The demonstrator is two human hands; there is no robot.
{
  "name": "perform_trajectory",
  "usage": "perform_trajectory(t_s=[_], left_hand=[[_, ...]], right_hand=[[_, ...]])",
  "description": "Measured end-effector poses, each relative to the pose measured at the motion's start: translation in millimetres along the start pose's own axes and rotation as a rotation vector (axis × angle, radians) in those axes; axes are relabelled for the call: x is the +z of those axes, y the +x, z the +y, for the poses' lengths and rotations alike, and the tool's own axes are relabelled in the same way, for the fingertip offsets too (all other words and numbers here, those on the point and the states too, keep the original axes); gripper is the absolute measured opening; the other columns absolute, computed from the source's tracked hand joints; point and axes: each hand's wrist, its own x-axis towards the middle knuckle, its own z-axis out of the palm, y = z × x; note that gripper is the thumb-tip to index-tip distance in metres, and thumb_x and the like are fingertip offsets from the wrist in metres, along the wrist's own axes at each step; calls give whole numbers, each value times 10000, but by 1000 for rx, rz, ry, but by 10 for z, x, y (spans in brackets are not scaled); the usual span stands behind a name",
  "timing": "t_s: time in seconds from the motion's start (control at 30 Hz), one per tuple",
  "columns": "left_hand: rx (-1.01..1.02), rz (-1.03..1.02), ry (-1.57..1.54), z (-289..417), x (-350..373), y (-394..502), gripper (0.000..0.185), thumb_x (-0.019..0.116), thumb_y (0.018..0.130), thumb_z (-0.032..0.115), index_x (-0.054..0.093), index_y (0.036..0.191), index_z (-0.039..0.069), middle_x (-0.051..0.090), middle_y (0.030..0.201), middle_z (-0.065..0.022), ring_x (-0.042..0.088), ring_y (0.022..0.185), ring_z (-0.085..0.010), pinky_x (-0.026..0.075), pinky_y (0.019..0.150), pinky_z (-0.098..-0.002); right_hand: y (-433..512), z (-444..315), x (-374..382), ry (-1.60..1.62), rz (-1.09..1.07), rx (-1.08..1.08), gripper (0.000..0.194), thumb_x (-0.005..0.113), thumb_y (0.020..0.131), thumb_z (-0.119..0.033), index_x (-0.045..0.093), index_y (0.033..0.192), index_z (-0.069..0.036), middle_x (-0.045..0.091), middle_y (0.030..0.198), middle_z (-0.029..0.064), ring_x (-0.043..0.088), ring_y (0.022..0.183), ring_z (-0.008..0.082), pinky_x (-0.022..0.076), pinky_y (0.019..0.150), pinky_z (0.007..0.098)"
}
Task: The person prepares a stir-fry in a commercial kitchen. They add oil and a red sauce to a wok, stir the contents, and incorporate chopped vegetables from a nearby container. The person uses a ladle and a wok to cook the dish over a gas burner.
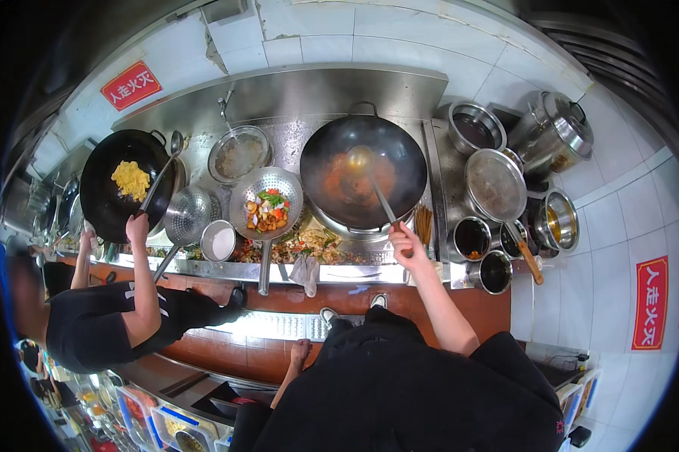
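My right hand is shut on the dark handle of a long-handled wok ladle. The ladle's bowl rests in a large black wok, in reddish-orange sauce with a little steam over it. At my left side hangs my left hand, fingers curled, with nothing visible in it. To the left of the wok, a perforated strainer ladle holds diced vegetables and browned pieces. Its handle points towards me over the stove's front edge.
A co-worker on the left works a ladle over another wok with scrambled egg. Sauce pots, a handled strainer and a lidded steel pot crowd the right. Food scraps and a cloth lie along the front.
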Motion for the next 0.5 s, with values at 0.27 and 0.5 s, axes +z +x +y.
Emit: perform_trajectory(t_s=[0.27, 0.5], left_hand=[[-77, 123, 152, 123, 110, -354, 241, 548, 917, 205, 641, 809, 11, 610, 652, -58, 570, 562, -142, 443, 503, -264], [-123, 144, -73, 104, 153, -323, 230, 546, 916, 200, 644, 845, 4, 620, 661, -63, 573, 567, -144, 436, 487, -268]], right_hand=[[-219, -98, 117, 83, 52, 14, 297, 512, 964, -231, 473, 961, 63, 403, 643, -30, 392, 441, 34, 331, 355, 167], [-117, -368, -236, -539, 363, -63, 319, 601, 921, -342, 496, 892, -43, 396, 622, -51, 326, 433, 27, 254, 344, 154]])
